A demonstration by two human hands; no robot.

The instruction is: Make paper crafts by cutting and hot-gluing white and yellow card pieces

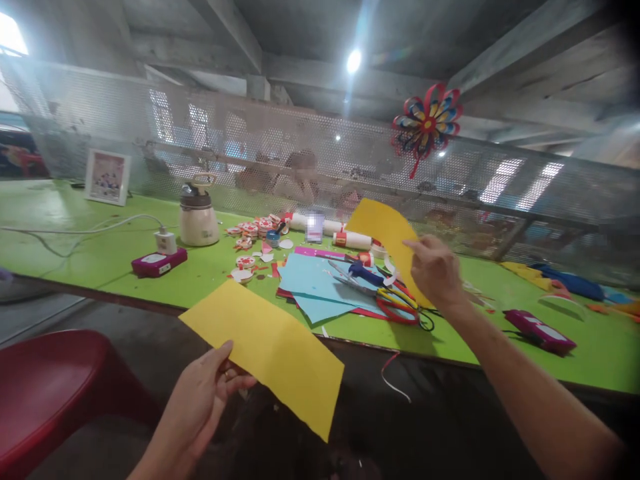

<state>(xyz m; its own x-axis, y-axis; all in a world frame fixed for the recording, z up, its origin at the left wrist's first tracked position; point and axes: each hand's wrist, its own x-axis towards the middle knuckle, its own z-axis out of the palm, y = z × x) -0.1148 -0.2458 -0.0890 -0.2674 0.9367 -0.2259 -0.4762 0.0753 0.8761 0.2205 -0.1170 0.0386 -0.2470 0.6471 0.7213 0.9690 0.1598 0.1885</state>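
My left hand point(205, 397) pinches a yellow sheet of paper point(275, 347) by its lower left edge, held tilted in front of the table's near edge. My right hand point(436, 272) is closed on another yellow paper piece point(383, 230), which is curved and raised above the table. Below and between the hands lie light blue sheets point(313, 283), with pink and red paper partly covered by them. Scissors with red and yellow handles point(397, 305) rest on the right side of this pile, beside a blue-handled tool point(367, 273).
On the green table point(100, 257) stand a beige kettle-like bottle point(199, 217), a picture frame point(107, 177), purple power strips point(540, 331) and several red-and-white paper pieces point(257, 227). White rolls point(353, 240) lie toward the back. A red stool point(55, 387) is at lower left; a colourful pinwheel-like ornament point(427, 125) hangs on the mesh.
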